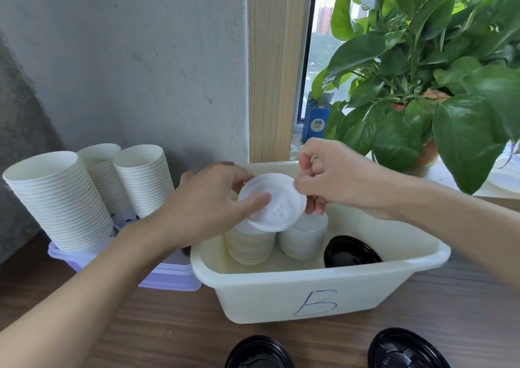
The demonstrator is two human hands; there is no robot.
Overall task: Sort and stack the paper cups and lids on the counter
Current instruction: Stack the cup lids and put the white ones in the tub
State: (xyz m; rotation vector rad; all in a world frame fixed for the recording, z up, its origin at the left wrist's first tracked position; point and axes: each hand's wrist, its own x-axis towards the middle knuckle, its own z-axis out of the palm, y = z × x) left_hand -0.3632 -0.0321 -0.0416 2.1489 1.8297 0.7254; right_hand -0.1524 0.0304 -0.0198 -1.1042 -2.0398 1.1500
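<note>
From the head camera I see the left hand (213, 199) and the right hand (334, 179) both holding one white lid (281, 210). The left thumb lies on top of it with the fingers curled behind. The right fingers pinch its far edge. The lid is tilted, just above two stacks of white lids (250, 245) inside the cream tub (309, 291) marked B. A black lid (351, 252) sits in the tub too. Two more black lids (259, 353) lie on the wooden counter (168, 325). Three tall stacks of paper cups (56, 199) stand in a purple box (168, 277) on the left.
</note>
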